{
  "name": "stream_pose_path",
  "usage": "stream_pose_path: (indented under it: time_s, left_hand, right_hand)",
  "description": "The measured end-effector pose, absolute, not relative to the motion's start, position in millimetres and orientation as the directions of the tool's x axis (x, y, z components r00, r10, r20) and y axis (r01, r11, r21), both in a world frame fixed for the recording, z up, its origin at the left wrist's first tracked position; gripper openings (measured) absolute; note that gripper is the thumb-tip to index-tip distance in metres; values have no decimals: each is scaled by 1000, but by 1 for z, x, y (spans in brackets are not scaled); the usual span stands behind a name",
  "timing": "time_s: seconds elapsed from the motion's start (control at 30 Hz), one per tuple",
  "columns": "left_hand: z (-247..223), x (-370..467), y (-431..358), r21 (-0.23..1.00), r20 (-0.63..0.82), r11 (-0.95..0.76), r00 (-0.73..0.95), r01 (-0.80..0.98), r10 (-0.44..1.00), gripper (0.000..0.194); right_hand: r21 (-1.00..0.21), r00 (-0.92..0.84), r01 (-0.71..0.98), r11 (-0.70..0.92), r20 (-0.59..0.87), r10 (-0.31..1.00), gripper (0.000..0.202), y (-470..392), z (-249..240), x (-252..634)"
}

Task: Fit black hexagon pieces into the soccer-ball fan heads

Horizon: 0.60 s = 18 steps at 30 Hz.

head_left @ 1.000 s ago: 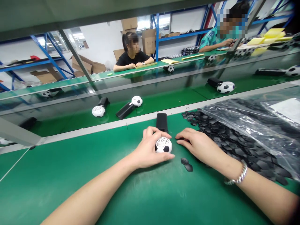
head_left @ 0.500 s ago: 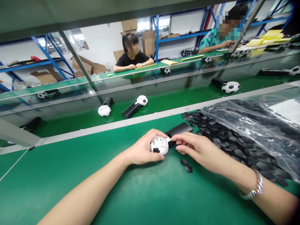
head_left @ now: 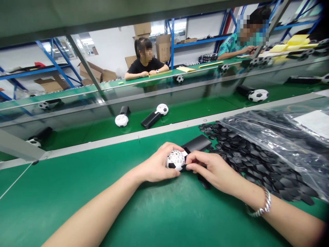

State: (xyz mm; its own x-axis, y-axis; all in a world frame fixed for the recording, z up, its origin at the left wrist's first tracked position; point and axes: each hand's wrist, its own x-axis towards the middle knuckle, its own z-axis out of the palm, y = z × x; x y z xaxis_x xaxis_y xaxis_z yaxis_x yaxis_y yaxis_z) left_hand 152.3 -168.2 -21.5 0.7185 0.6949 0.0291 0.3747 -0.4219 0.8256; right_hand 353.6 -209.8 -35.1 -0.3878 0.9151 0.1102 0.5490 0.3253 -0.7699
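Observation:
My left hand (head_left: 160,164) is wrapped round the white soccer-ball head of a handheld fan (head_left: 175,158), with the thumb along its near side. The fan's black handle (head_left: 198,142) points away to the right and lies on the green table. The ball has an open white grille on top and a black patch on its near side. Thumb and forefinger of my right hand (head_left: 209,167) are pinched at the ball's right edge, on a small black pentagon piece mostly hidden by the fingertips. Loose black pieces (head_left: 205,184) lie partly under that hand.
A large pile of black pentagon pieces (head_left: 246,157) spreads at the right, beside a clear plastic bag (head_left: 282,137). Beyond a metal rail (head_left: 102,145), soccer-ball fans (head_left: 162,109) lie on a green belt. Two people sit across at the far bench (head_left: 113,85).
My right hand has moved left, bringing the black piece against the ball's edge. Fans on the near belt have shifted right, and those on the far strip slightly left.

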Motion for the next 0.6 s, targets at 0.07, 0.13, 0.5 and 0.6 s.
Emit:
stream_pose_path:
  time_s: [0.07,0.13,0.5,0.6]
  left_hand:
    - [-22,153,-169,826,38,-425,716,371,697,55]
    - [-23,156,-170,826,51,-424,698,373,714,55]
    - [-35,174,-181,812,181,-406,481,419,858,36]
    - [-38,176,-180,812,196,-411,469,414,861,36]
  right_hand:
    - [-773,-377,537,339,140,916,9,-208,-38,353]
    - [-792,-361,510,336,158,919,9,-206,-41,351]
    - [-929,-286,352,119,14,958,9,-204,-48,348]
    - [-879,-235,466,98,-16,972,16,-203,-46,346]
